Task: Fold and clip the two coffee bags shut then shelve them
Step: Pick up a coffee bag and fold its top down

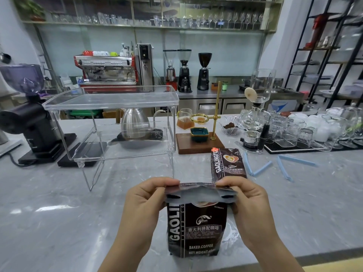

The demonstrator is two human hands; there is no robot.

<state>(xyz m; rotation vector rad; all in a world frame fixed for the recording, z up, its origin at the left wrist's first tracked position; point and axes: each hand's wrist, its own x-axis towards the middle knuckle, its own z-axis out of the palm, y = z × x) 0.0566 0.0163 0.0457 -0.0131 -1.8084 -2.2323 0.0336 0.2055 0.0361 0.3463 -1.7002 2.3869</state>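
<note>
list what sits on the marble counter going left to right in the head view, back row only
black grinder → clear acrylic shelf → wooden drip stand → glass dish of coffee grounds → siphon brewer → upturned glasses on the mat

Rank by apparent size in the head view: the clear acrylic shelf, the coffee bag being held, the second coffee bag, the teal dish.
1. clear acrylic shelf
2. held coffee bag, though nearness to the camera enlarges it
3. second coffee bag; probably the same size as the held one, only farther off
4. teal dish
</note>
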